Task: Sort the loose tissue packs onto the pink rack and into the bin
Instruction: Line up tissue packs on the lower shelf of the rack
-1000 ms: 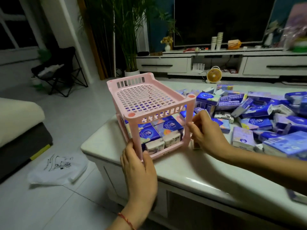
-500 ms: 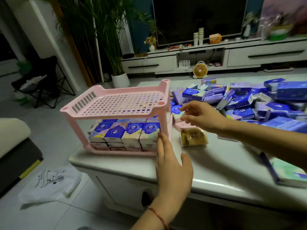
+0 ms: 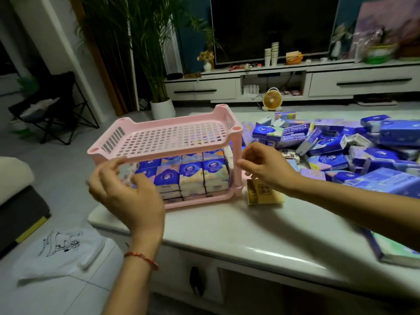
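— How are the hands set?

— The left hand (image 3: 127, 192) is up at the front left corner of the pink rack (image 3: 172, 137), fingers curved and blurred. I cannot tell whether it grips anything. The right hand (image 3: 266, 171) hovers just beside the front right post, fingers loosely bent with nothing in them.

— Where does the rack sit, and what room is around it?

— It is on the white table (image 3: 227, 226), close to the left end. A bare strip of tabletop runs between its foot and the near edge and widens to the right under the right forearm.

— Counts?

— One rack with two tiers. The lower tier is filled with tissue packs (image 3: 191, 176). Four show across the front, stacked in layers, and more are hidden behind the left hand. One tan pack (image 3: 263, 194) lies flat just beside the right foot. The loose heap (image 3: 341, 151) covers the table's far right, too many and too overlapped to count.
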Demonstrator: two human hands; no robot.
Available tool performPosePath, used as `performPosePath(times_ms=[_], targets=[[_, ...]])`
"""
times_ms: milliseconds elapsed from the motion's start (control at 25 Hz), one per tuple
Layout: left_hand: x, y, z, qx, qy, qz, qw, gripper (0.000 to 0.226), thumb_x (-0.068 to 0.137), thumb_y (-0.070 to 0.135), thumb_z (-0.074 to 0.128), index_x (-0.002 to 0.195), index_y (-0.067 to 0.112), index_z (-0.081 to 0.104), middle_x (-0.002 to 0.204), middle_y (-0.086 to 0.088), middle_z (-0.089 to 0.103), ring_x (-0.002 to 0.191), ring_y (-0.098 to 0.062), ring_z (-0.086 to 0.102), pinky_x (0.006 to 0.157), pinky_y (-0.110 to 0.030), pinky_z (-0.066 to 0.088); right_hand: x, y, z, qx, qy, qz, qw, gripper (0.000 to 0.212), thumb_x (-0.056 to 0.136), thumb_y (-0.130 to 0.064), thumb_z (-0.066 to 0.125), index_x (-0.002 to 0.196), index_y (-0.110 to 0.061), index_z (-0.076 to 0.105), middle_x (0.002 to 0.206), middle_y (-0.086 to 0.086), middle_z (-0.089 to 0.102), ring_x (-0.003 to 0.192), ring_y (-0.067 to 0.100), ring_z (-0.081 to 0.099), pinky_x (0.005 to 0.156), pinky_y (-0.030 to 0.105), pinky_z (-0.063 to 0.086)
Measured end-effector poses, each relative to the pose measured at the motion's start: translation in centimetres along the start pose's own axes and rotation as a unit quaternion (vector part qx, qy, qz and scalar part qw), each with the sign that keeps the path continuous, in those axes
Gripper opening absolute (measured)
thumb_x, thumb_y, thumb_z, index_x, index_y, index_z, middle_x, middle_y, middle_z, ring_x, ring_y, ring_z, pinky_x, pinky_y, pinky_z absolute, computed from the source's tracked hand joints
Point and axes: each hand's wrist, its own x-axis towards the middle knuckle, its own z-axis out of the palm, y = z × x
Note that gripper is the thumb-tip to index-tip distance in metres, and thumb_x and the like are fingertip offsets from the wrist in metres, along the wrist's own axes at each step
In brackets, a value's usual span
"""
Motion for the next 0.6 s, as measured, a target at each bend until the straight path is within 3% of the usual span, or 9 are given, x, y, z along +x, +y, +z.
performPosePath(times_ms=[40, 120, 160, 240, 400, 520, 600], targets=[[1.2, -1.1, -0.6, 0.034, -0.001, -0.027, 0.999, 0.043, 0.076, 0.003, 0.047, 0.118, 0.005, 0.049, 0.131, -0.016, 0.039, 0.118, -0.029, 0.043, 0.099, -0.042, 0.040, 0.2, 0.1, 0.2, -0.002, 0.002, -0.001, 1.000, 0.012, 0.088, -0.024, 0.063, 0.091, -0.016, 0.055, 0.082, 0.001, 0.065, 0.070, 0.017, 0.063, 0.063, 0.032, 0.053], [3.2, -3.5, -1.3, 0.087, -0.082, -0.140, 0.983, 0.061, 0.081, 0.007, 0.055, 0.137, 0.008, 0.031, 0.143, -0.013, 0.032, 0.130, -0.030, 0.036, 0.106, -0.043, 0.036, 0.2, 0.2, 0.5, -0.017, -0.003, -0.005, 1.000, 0.012, 0.089, -0.024, 0.060, 0.094, -0.014, 0.054, 0.085, 0.000, 0.064, 0.070, 0.014, 0.064, 0.059, 0.027, 0.051], [3.9, -4.4, -1.5, 0.092, -0.140, -0.183, 0.969, 0.063, 0.083, 0.010, 0.057, 0.139, 0.010, 0.027, 0.141, -0.012, 0.037, 0.128, -0.031, 0.040, 0.105, -0.045, 0.037, 0.2, 0.3, 0.6, -0.018, 0.000, -0.006, 1.000, 0.012, 0.090, -0.024, 0.059, 0.095, -0.014, 0.054, 0.085, -0.002, 0.063, 0.069, 0.013, 0.064, 0.058, 0.025, 0.050], [4.0, -5.2, -1.5, 0.093, -0.216, -0.192, 0.953, 0.050, 0.085, 0.011, 0.057, 0.131, 0.010, 0.037, 0.127, -0.012, 0.052, 0.115, -0.032, 0.052, 0.096, -0.043, 0.045, 0.0, 0.4, 0.7, -0.009, 0.012, -0.005, 1.000, 0.013, 0.090, -0.023, 0.059, 0.094, -0.012, 0.055, 0.083, -0.004, 0.062, 0.066, 0.012, 0.064, 0.054, 0.021, 0.048], [2.7, -3.6, -1.8, 0.087, -0.162, -0.197, 0.963, 0.031, 0.088, 0.006, 0.052, 0.118, 0.005, 0.047, 0.115, -0.011, 0.055, 0.098, -0.023, 0.051, 0.073, -0.028, 0.035, 0.9, 0.5, 0.7, -0.010, 0.039, 0.023, 0.999, 0.009, 0.091, -0.020, 0.058, 0.094, -0.012, 0.056, 0.083, -0.001, 0.062, 0.062, 0.009, 0.060, 0.049, 0.017, 0.045], [0.5, -2.4, -2.0, 0.057, -0.138, -0.195, 0.969, 0.022, 0.085, 0.004, 0.050, 0.106, 0.007, 0.046, 0.113, -0.015, 0.056, 0.098, -0.028, 0.054, 0.078, -0.035, 0.045, 2.0, 0.8, 0.5, 0.006, 0.064, 0.060, 0.996, 0.010, 0.094, -0.017, 0.053, 0.100, -0.010, 0.055, 0.094, 0.005, 0.061, 0.063, 0.014, 0.059, 0.054, 0.023, 0.047], [-1.4, -2.4, -1.8, 0.028, -0.134, -0.191, 0.972, 0.031, 0.079, 0.013, 0.051, 0.107, 0.008, 0.040, 0.117, -0.017, 0.051, 0.105, -0.034, 0.054, 0.088, -0.047, 0.049, 2.4, 1.0, 0.3, 0.012, 0.073, 0.068, 0.995, 0.013, 0.094, -0.016, 0.052, 0.103, -0.006, 0.056, 0.098, 0.009, 0.061, 0.068, 0.019, 0.059, 0.054, 0.022, 0.046]])
